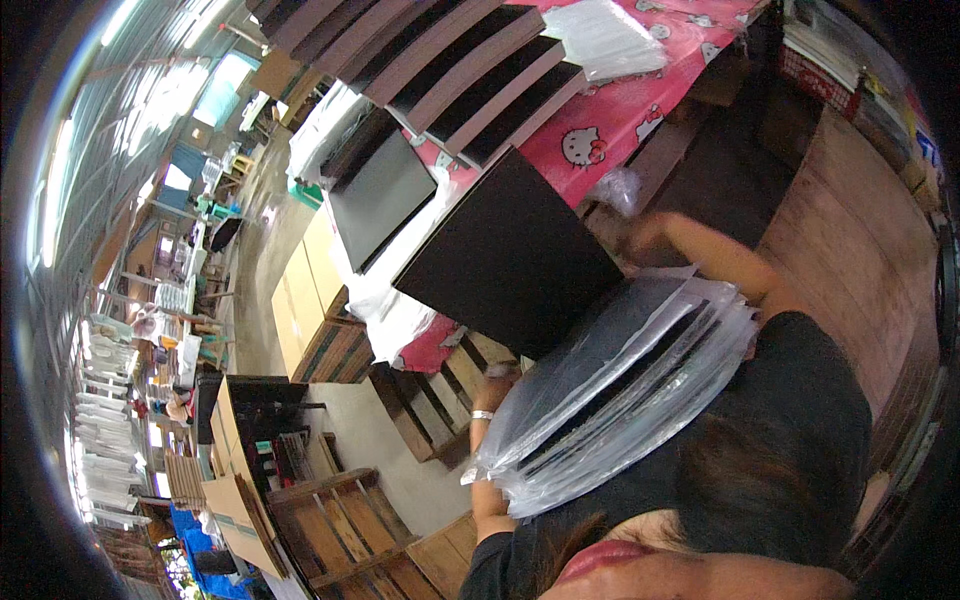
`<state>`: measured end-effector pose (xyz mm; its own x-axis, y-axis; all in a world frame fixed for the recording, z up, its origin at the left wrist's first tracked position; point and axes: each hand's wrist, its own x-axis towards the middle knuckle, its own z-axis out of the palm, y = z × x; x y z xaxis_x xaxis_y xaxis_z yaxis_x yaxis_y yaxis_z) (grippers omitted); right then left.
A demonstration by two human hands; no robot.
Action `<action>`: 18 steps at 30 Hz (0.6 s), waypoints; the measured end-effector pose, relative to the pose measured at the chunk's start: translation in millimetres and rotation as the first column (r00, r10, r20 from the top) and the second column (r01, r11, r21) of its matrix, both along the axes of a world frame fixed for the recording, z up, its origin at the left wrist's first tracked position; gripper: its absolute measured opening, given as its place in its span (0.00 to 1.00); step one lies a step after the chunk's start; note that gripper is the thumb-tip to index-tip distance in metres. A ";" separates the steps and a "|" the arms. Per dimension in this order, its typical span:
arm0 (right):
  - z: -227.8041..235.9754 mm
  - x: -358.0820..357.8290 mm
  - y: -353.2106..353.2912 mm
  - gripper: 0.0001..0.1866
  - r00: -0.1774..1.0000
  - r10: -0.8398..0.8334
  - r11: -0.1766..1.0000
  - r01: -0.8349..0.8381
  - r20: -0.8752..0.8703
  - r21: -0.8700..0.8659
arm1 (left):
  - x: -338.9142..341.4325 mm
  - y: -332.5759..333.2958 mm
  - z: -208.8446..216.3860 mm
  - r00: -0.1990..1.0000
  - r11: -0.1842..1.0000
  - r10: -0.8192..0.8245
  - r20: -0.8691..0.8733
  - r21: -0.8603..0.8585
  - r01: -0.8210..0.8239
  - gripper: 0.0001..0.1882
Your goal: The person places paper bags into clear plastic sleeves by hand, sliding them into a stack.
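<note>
A flat black board (510, 245) is held tilted between my two hands, its far part over the table. My left hand (497, 382) is closed at its near left corner, the fingers partly hidden. At the right edge my right hand (645, 238) grips the side, blurred by motion. Clear plastic sleeves (620, 390) with dark sheets showing through lie in a thick layer across my forearms, against my body. The near edge of the board meets this plastic; whether it is inside a sleeve I cannot tell.
Long dark boards (440, 70) stand in rows on the table with a pink patterned cover (590, 145). A grey-black panel (385, 200) and clear plastic (605, 40) lie there too. Cartons (305, 290) and wooden pallets (345, 520) stand at left; brown sheets (840, 240) at right.
</note>
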<state>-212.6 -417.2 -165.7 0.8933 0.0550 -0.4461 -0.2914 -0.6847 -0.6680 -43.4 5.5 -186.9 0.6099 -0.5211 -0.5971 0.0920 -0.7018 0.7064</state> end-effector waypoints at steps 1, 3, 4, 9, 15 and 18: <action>40.0 15.4 3.0 0.10 0.996 0.061 0.998 -0.059 0.060 -0.021 | 6.4 -1.0 28.9 0.999 0.999 -0.017 0.049 -0.038 0.018 0.15; 133.8 50.0 28.1 0.13 0.979 0.135 0.980 -0.154 0.150 0.123 | 4.6 -5.3 110.8 0.999 0.974 -0.015 0.040 -0.223 0.024 0.19; 150.7 60.0 40.8 0.17 0.947 0.139 0.916 -0.234 0.289 0.325 | -4.0 -17.3 144.9 0.997 0.911 -0.078 0.004 -0.405 0.072 0.21; 219.0 68.7 170.2 0.45 0.636 0.069 0.844 -0.448 0.769 0.295 | -60.6 -74.4 245.3 0.991 0.331 0.109 -0.077 -0.937 -0.109 0.26; 235.9 67.9 145.5 0.26 0.634 -0.271 0.862 -0.176 0.725 0.476 | -32.2 -84.7 236.7 0.963 0.287 0.262 -0.069 -0.947 -0.146 0.22; 220.5 64.3 180.0 0.15 0.522 -0.196 0.945 -0.125 0.830 0.301 | -27.1 -92.8 231.6 0.957 0.241 0.267 -0.109 -0.954 -0.176 0.19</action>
<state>-148.3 -237.2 54.8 0.8357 -0.0067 0.5492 0.4970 -0.4163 -0.7614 -70.6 -87.3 44.7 0.8122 -0.5199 0.2647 0.0503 0.5144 0.8561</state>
